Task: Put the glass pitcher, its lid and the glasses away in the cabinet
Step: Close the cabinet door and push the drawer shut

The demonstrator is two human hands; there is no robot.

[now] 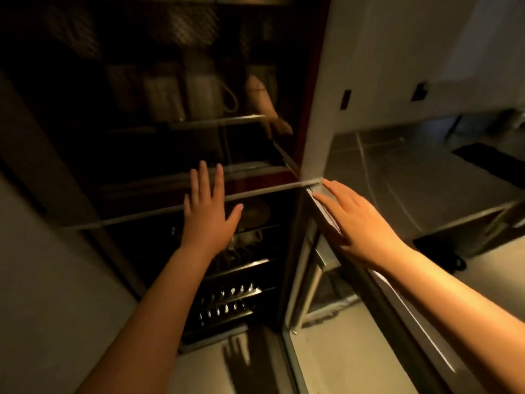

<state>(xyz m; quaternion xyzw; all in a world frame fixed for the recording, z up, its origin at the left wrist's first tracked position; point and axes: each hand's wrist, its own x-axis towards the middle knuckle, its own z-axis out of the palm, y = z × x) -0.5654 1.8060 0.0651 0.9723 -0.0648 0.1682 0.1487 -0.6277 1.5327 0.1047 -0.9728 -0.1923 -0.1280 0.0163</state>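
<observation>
**Flat palms on the glass cabinet door**

Behind the dark glass, on an upper shelf, a clear handled pitcher (208, 93) stands among pale glasses (163, 93); both are dim, and the lid cannot be made out. The step in hand looks like shutting the cabinet. The left hand (208, 214) lies spread on the glass door (147, 155), fingers straight, holding nothing. The right hand (359, 220) rests with straight fingers along the metal door edge (319, 191), gripping nothing.

To do it well, I would push evenly with both palms and keep fingertips off the closing edge. The pane is smooth and reflective, framed by thin brushed metal rails. Lower down, wire racks (230, 302) and a small cup (248, 237) show through. To the right lies a grey, matte counter (412, 177).
</observation>
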